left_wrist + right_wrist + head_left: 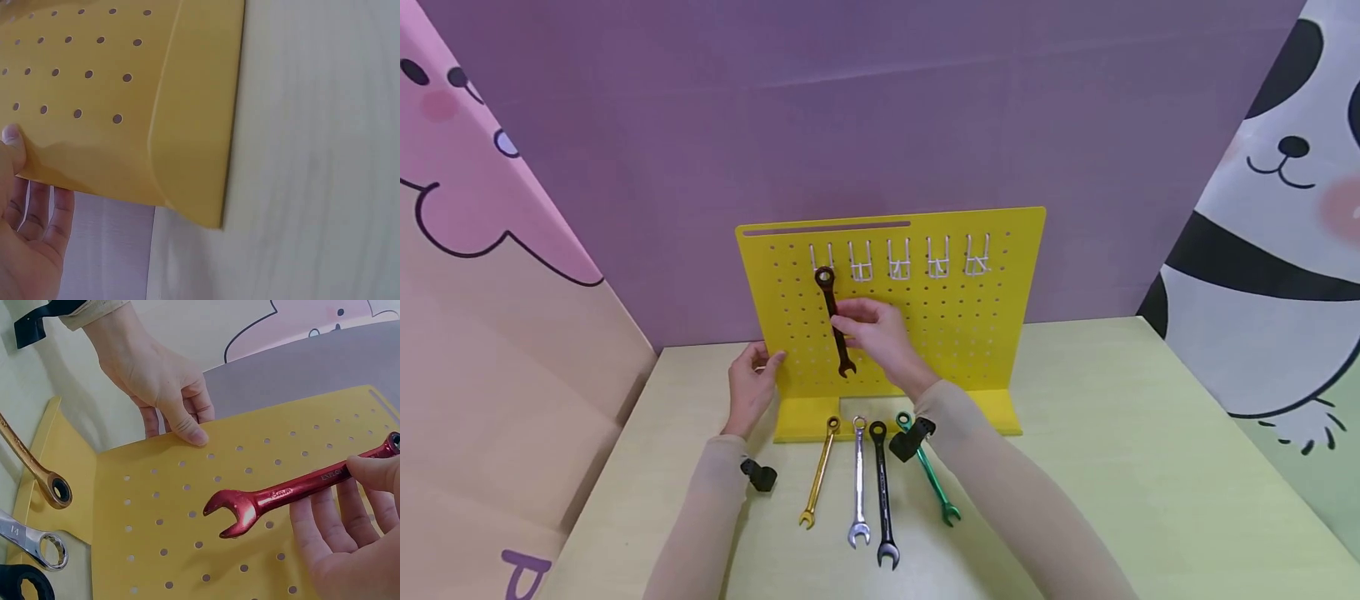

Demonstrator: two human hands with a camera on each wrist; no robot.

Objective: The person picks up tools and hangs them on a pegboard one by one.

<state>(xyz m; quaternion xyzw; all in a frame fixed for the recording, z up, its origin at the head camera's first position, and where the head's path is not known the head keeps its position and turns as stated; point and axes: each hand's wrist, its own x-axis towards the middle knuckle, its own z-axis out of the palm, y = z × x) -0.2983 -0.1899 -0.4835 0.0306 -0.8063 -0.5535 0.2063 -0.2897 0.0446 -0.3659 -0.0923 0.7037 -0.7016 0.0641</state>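
Observation:
A red combination wrench (287, 492) is pinched in my right hand (883, 337), thumb on the near side and fingers behind. The wrench hangs almost upright before the yellow pegboard (955, 333), open end down. Its ring end overlaps the leftmost white hook (812, 252) in the head view; whether it is on the hook I cannot tell. My left hand (751, 390) grips the board's left edge, thumb (14, 147) on the front face and fingers behind.
On the table before the board lie a gold wrench (820, 475), a silver wrench (859, 483), a black wrench (883, 492) and a green wrench (934, 479). Several more white hooks (898, 265) line the board's upper part. A purple cloth (887, 125) hangs behind.

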